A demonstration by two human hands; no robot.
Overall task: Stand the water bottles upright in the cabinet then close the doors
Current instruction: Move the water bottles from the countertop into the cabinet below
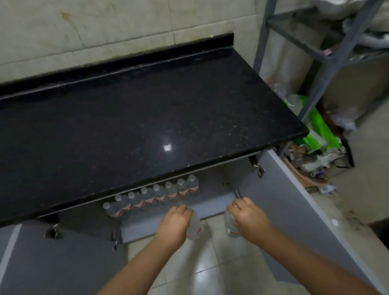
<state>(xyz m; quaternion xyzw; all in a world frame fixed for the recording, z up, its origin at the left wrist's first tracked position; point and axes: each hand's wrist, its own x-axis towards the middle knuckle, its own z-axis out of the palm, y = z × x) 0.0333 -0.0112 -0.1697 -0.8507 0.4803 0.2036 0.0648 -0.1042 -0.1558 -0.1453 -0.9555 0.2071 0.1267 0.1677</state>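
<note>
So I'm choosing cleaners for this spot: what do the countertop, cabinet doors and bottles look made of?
Countertop: dark polished stone, likely granite; fine speckles and a sharp light reflection. Cabinet doors: matte grey board, probably laminate; flat even colour, paler edge. Bottles: clear plastic, it seems, with white caps and red labels.

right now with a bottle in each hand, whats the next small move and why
Probably carry the left hand forward and stand its bottle upright in the cabinet, in the open space in front of the row of bottles already standing along the back. The right hand holds a second bottle to set down after it. Both doors are wide open, so closing comes later.
</note>
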